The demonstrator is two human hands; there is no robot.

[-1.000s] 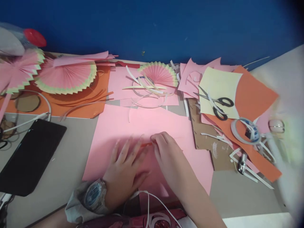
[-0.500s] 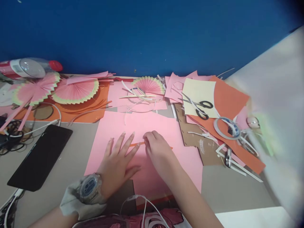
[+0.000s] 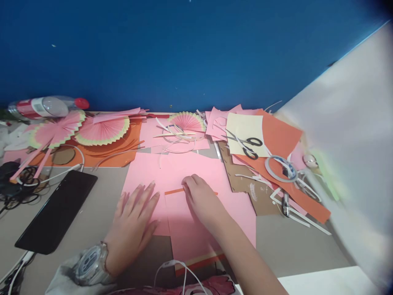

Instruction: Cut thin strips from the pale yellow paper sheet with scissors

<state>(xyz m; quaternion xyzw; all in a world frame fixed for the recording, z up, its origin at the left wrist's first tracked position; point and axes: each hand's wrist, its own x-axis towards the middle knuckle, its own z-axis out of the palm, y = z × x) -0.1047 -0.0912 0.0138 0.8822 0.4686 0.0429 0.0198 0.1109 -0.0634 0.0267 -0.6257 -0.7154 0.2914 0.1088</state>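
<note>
Pink paper sheets [image 3: 211, 168] overlap on the table in front of me. A narrow orange paper strip [image 3: 173, 191] runs across them, its ends showing on either side of my right hand [image 3: 199, 196]. The fingers of that hand are closed together at the strip, bent down onto it; the fingertips are partly hidden. My left hand [image 3: 132, 223] lies open and flat on the pink paper, left of the strip and apart from it. A watch [image 3: 91, 264] is on the left wrist. An orange and cream band [image 3: 199, 262] edges the pink sheet nearest me.
Scissors [image 3: 250, 146], a tape roll [image 3: 281, 168] and paper scraps lie to the right on cardboard [image 3: 258, 200]. A black phone [image 3: 58, 211] with a cable sits left. Pleated paper fans [image 3: 102, 129] and a bottle [image 3: 49, 107] are along the blue wall [image 3: 184, 53].
My left hand has moved left and towards me, off the orange strip's left end. My right hand stays on the strip. The view has shifted slightly.
</note>
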